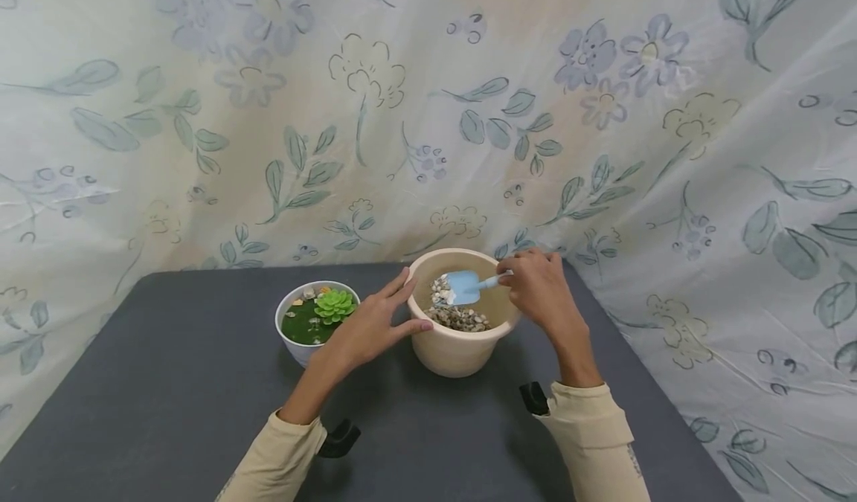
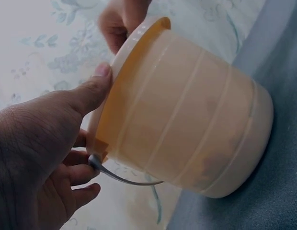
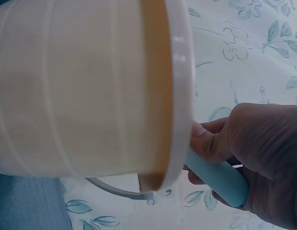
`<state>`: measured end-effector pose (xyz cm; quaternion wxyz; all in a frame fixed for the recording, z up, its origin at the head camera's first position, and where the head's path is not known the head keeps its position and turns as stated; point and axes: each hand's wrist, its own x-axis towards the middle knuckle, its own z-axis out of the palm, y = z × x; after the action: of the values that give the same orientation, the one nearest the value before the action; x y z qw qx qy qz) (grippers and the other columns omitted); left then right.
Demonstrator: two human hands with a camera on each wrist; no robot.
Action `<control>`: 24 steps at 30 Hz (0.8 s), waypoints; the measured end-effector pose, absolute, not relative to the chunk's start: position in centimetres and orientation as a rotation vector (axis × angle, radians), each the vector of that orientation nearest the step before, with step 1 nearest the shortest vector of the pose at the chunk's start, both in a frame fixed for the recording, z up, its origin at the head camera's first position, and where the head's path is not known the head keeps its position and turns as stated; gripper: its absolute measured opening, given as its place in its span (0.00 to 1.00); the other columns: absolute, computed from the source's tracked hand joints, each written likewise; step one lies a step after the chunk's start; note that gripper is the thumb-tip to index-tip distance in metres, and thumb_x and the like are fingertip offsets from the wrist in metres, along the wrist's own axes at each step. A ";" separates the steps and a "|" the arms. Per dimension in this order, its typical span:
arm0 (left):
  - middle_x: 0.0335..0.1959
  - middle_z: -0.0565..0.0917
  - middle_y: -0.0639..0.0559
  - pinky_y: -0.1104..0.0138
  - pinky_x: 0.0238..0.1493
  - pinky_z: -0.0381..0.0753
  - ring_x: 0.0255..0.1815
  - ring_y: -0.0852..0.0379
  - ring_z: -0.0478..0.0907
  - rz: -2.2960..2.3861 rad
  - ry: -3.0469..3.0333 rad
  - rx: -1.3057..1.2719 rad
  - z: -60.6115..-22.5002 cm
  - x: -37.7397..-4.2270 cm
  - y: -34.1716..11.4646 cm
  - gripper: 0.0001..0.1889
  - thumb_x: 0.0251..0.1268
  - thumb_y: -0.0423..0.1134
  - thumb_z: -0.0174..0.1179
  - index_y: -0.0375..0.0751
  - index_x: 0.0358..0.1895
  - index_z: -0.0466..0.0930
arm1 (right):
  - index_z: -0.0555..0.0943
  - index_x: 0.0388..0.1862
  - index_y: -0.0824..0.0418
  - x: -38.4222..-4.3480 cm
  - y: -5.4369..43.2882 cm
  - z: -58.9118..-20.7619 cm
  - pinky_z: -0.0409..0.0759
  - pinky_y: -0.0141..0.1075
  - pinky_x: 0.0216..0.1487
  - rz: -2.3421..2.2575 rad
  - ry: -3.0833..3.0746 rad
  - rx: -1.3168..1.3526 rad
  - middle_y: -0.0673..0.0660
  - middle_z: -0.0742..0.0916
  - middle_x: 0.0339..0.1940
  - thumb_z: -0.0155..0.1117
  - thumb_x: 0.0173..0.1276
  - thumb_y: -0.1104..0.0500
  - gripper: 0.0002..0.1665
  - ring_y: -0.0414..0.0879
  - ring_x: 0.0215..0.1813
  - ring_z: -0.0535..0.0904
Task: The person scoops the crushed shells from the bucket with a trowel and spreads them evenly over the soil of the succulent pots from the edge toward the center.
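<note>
Two hands at a cream bucket of pebbles on a dark grey worktop.

Nearest, two cream sleeves reach forward. The left hand (image 1: 367, 329) rests against the cream bucket (image 1: 455, 349), fingers straight and spread, thumb on its outer wall just below the rim. The right hand (image 1: 541, 291) is curled round the handle of a small blue scoop (image 1: 465, 286). The scoop's long axis lies nearly level across the bucket's mouth, blade pointing left and carrying pebbles (image 1: 458, 317), with more heaped below inside. The bucket stands upright at the worktop's (image 1: 167, 383) far middle. Just left of it sits a white bowl (image 1: 294, 346) holding a green succulent (image 1: 333, 305). Behind hangs a pale flower-printed cloth (image 1: 428, 100).
</note>
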<state>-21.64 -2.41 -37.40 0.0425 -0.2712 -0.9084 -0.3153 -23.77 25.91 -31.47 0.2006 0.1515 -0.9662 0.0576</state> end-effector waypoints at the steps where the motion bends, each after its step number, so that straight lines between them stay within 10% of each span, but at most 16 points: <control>1: 0.88 0.50 0.43 0.41 0.76 0.71 0.83 0.36 0.61 -0.961 -2.776 -0.829 -37.4 -21.6 -2.4 0.48 0.70 0.62 0.64 0.42 0.84 0.55 | 0.92 0.43 0.59 -23.7 26.0 -31.4 0.72 0.60 0.55 0.160 -2.695 0.416 0.59 0.92 0.41 0.75 0.66 0.64 0.07 0.59 0.47 0.82; 24: 0.86 0.57 0.41 0.38 0.78 0.67 0.83 0.34 0.62 -0.798 -2.759 -0.783 -36.9 -21.9 -3.8 0.43 0.74 0.62 0.58 0.45 0.84 0.58 | 0.92 0.42 0.62 -21.8 26.1 -29.2 0.70 0.61 0.54 0.166 -2.617 0.415 0.61 0.91 0.39 0.74 0.67 0.65 0.06 0.59 0.44 0.81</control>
<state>-21.91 -3.82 -36.88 0.0821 -0.2623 -0.9237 -0.2670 -21.81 26.12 -29.18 0.2410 0.1516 -0.9567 0.0606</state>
